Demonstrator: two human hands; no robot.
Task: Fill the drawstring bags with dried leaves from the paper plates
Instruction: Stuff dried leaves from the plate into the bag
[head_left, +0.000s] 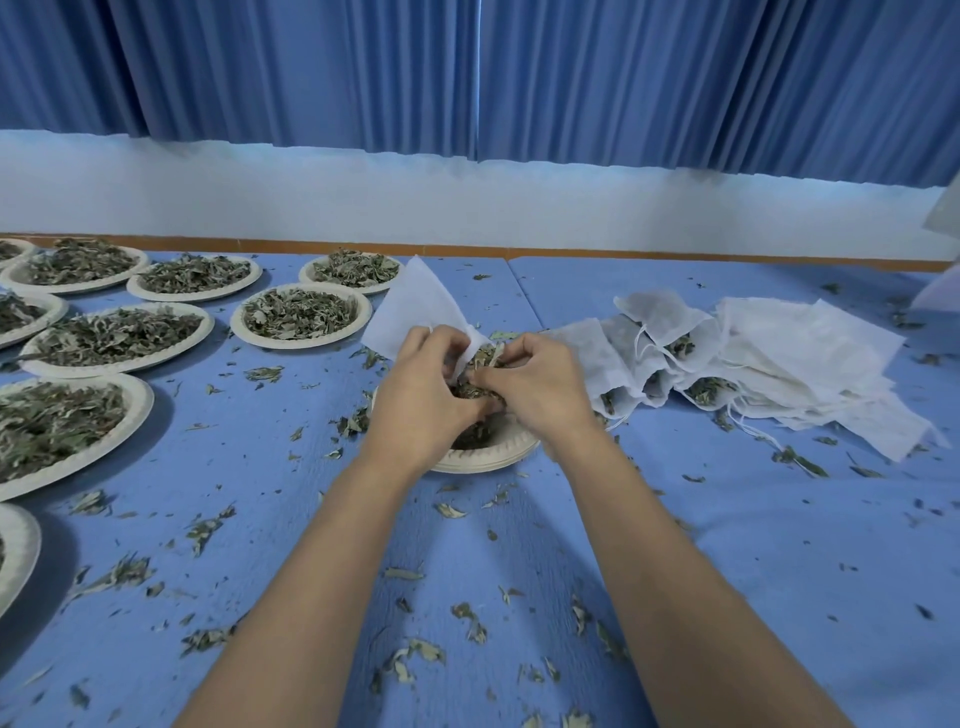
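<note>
Now in hand: a thin white fabric drawstring bag, held up over the middle of the table, its closed end tilted up and away and its mouth turned toward the person.
Left hand: fingers curled and pinching the edge of the bag's mouth. The back of the hand faces the camera and the forearm reaches straight forward.
Right hand: fingers and thumb bent round a clump of grey-green dried leaves at the bag's mouth. The knuckles are up, close against the left hand, and the forearm angles in from the right.
Under the hands: a round white paper plate with an embossed rim, mostly hidden, with dark leaves in it.
Just right: a heap of white filled bags, with leaves showing at some mouths and strings lying loose.
Left side: more heaped plates set close together, reaching the table's far edge.
Surface: a blue table strewn with leaf crumbs.
Behind: a pleated blue curtain above a white wall.
</note>
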